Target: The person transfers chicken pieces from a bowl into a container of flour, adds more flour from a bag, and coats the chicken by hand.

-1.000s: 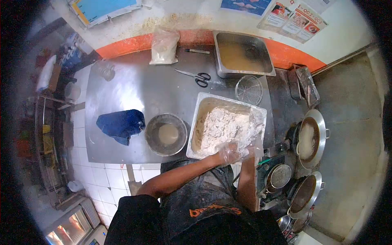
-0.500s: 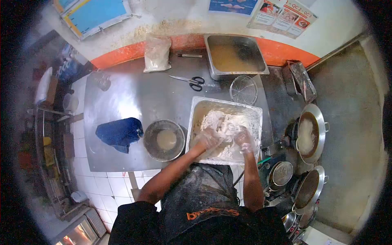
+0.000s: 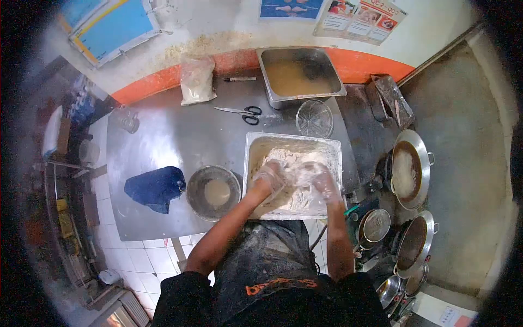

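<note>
A rectangular metal pan (image 3: 248, 163) at the table's front edge holds loose white flour (image 3: 297, 199). Both my hands are inside it, in clear plastic gloves dusted with flour. My left hand (image 3: 271, 179) is in the left half of the pan, its fingers in the flour. On the right side, my right hand (image 3: 322, 182) reaches into the flour too, smeared by motion. Floury lumps seem to lie between the hands, but I cannot make out what they are. The fingertips of both hands are blurred or covered.
Left of the pan stand a round metal bowl (image 3: 212, 193) and a blue cloth (image 3: 156, 188). Behind are scissors (image 3: 242, 112), a round wire strainer (image 3: 315, 118), a flour bag (image 3: 197, 80) and a deep pan of liquid (image 3: 301, 76). Woks of oil (image 3: 409, 169) stand on the right.
My left hand has shifted left and up in the pan, and my right hand has moved slightly up. The flour between them has been stirred about. The whole view has shifted a little.
</note>
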A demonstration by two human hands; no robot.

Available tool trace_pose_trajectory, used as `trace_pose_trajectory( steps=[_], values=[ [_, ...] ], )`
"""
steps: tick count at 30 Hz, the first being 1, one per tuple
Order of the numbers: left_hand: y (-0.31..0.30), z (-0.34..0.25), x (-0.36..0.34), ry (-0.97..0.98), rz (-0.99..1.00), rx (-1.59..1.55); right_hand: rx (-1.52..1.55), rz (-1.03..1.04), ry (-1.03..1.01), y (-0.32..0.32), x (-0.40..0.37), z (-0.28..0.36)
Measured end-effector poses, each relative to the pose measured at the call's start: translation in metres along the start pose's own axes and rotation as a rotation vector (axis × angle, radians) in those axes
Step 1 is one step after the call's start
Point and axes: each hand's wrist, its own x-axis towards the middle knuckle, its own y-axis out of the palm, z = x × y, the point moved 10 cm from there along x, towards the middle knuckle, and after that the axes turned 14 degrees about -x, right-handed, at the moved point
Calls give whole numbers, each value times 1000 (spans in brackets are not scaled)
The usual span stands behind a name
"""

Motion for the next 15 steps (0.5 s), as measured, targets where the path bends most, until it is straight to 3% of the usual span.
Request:
trace_pose_trajectory(
  steps=[1, 2, 3, 5, 6, 8, 9, 10, 11, 12, 14, 15],
  values=[
    [-9, -2, 6, 1, -6, 4, -536, -1, -117, -11, 8, 35],
    [-11, 11, 11, -179, 109, -42, -532, 5, -121, -10, 16, 60],
    [-7, 26, 5, -363, 228, -89, -324, 86, 79, 0, 20, 63],
    [22, 56, -8, -308, 225, -33, 273, 213, 411, 53, 27, 65],
    [34, 62, -11, -249, 218, 19, 276, 204, 415, 48, 22, 48],
    [9, 18, 24, -273, 169, 57, -381, 189, 198, 24, 29, 17],
    [1, 29, 25, -465, 250, 144, -110, 162, 654, 22, 16, 23],
    [-8, 46, 14, -663, 329, 230, -108, 171, 652, 25, 19, 31],
    [-12, 57, 4, -452, 154, -18, -175, 209, 546, 31, 23, 43],
    [-3, 69, -1, -456, 153, -16, -241, 241, 437, 35, 27, 54],
    [28, 56, 1, -232, 243, 239, -308, 266, 339, 34, 19, 44],
    [25, 46, 7, -228, 244, 235, -336, 161, 82, 20, 17, 26]
  ],
)
